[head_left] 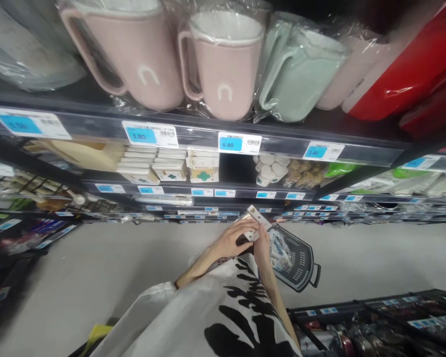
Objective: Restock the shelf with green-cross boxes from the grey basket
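Observation:
Close to my body, below the shelf edge, both hands hold a small flat package with a white header card. My left hand comes from the left, its fingers curled over the package's left side. My right hand grips the card's right side, fingers pressed on it. A dark grey shopping basket with pale blue and white packs in it is just right of my right hand, low near the floor.
Pink mugs and a green mug in clear wrap stand on the upper shelf. Boxed goods fill a lower shelf. Grey floor shows below; another rack is at bottom right.

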`<control>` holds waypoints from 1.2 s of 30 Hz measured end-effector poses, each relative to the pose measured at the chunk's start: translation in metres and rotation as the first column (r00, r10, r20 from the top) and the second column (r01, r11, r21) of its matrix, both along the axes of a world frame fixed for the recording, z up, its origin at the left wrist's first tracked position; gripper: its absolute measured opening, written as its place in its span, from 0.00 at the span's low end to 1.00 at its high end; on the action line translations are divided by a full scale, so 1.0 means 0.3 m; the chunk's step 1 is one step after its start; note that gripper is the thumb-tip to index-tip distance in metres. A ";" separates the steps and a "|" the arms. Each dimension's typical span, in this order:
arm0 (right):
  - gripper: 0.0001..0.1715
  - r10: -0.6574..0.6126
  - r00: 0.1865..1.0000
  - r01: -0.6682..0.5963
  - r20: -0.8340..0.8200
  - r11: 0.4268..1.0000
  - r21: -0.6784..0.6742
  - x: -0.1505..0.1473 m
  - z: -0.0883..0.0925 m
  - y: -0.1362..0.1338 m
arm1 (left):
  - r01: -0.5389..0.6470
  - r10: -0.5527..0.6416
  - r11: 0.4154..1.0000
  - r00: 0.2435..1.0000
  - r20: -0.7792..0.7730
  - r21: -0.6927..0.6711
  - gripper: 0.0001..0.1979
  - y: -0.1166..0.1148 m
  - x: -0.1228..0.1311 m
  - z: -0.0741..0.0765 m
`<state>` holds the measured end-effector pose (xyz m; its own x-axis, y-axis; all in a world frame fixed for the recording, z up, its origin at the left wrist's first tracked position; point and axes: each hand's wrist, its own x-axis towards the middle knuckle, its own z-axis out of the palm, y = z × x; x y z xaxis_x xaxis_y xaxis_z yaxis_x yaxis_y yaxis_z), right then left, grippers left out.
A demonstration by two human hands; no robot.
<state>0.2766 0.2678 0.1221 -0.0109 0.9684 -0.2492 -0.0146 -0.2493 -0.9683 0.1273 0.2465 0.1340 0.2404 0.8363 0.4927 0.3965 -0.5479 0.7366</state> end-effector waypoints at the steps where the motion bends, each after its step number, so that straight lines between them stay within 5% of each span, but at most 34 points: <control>1: 0.32 -0.011 1.000 0.011 0.004 1.000 -0.015 0.006 0.006 0.003 | -0.053 0.054 0.999 0.998 0.044 -0.010 0.21 0.002 -0.001 0.005; 6: 0.34 0.163 0.959 -0.169 0.234 0.986 0.004 0.025 0.041 0.010 | -0.301 0.299 0.954 0.951 -0.082 -0.014 0.14 0.027 -0.044 0.035; 13: 0.33 0.331 0.832 -0.446 0.445 0.876 0.183 0.000 0.068 0.012 | -0.054 -0.030 0.986 0.868 -0.495 -0.155 0.27 0.031 -0.157 0.100; 17: 0.25 0.357 0.837 -0.471 0.414 0.856 0.213 -0.020 0.067 0.015 | -0.033 -0.073 0.964 0.920 -0.385 -0.263 0.24 0.014 -0.174 0.087; 22: 0.20 0.298 0.921 -0.342 0.250 0.927 0.152 -0.065 0.038 0.013 | -0.061 -0.031 0.958 0.949 -0.314 -0.279 0.19 0.001 -0.226 0.100; 29: 0.21 0.191 0.974 -0.207 0.123 0.969 0.132 -0.030 -0.010 0.048 | -0.275 0.224 0.961 0.815 -0.534 -0.016 0.23 0.078 -0.403 0.308; 33: 0.22 0.209 0.971 -0.221 0.114 0.969 0.108 -0.007 -0.037 0.031 | -0.393 0.393 0.913 0.776 -0.493 0.110 0.23 0.163 -0.510 0.421; 36: 0.22 0.224 0.971 -0.231 0.085 0.969 0.088 -0.005 -0.056 0.001 | -0.427 0.418 0.899 0.774 -0.476 0.096 0.24 0.223 -0.559 0.457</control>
